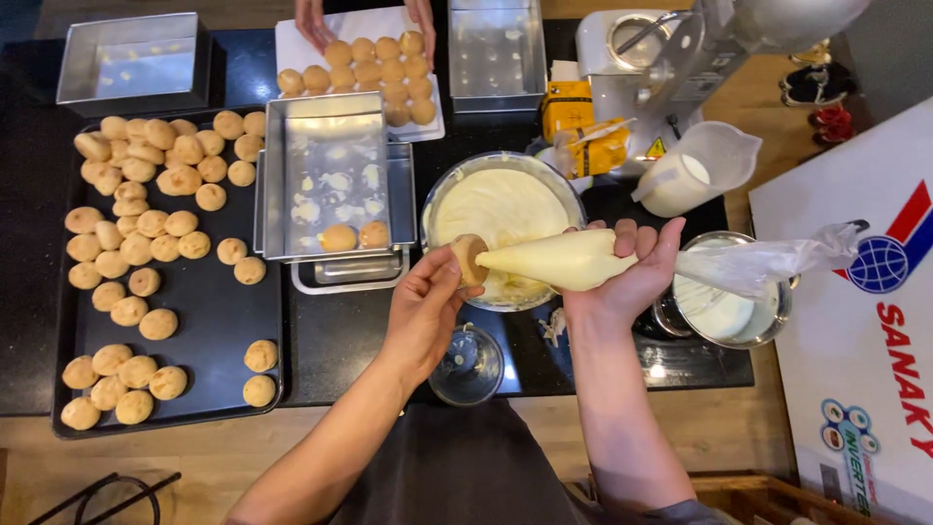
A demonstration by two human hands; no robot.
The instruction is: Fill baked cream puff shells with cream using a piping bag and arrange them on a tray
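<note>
The person's left hand [423,301] is pinching a small round puff [469,259] and holding it up to the tip of a piping bag [564,260], so the cream can go inside. The right hand [632,267] is wrapping around the fat part of the bag, with the loose plastic tail trailing off to the side. Both are hovering over a big bowl of cream [501,209], so drips would be falling back in. Plain puffs are waiting on a dark tray [209,321] to the left, and two are sitting in a metal pan [326,175] nearby. Another person's hands [313,21] are touching a white board of puffs [292,49] at the far side of the worktop [335,340].

Warm overhead light, tin glare, sharp
</note>
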